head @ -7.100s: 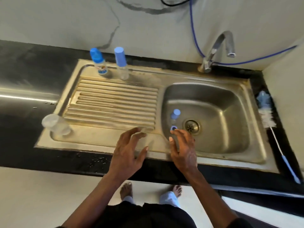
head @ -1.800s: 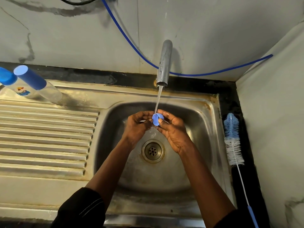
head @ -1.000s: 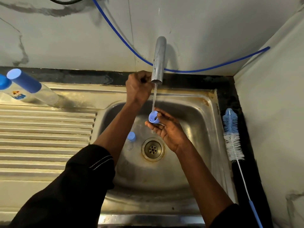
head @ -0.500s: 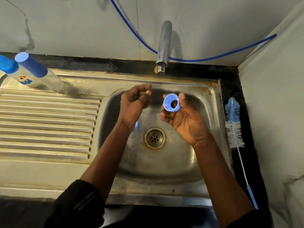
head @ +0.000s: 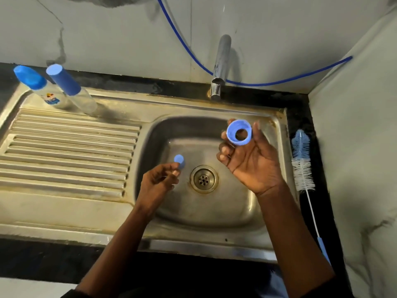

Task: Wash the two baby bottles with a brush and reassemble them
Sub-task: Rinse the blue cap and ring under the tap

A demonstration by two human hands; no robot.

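My right hand is raised over the sink basin, palm up, and pinches a blue screw ring between thumb and fingertips. My left hand is low in the basin with curled fingers at a small blue cap that stands left of the drain. Whether it grips the cap is unclear. Two capped clear bottles stand at the back left of the drainboard: one with a printed label, one with a tall blue cap. The bottle brush lies on the counter right of the sink.
The tap hangs over the back of the basin with no water running. A blue hose runs along the wall behind it. The ribbed drainboard lies to the left. A wall closes off the right side.
My left hand has dropped from beside the ring to the small cap in the basin. My right hand has carried the ring a little to the right. The water stopped about a second ago.
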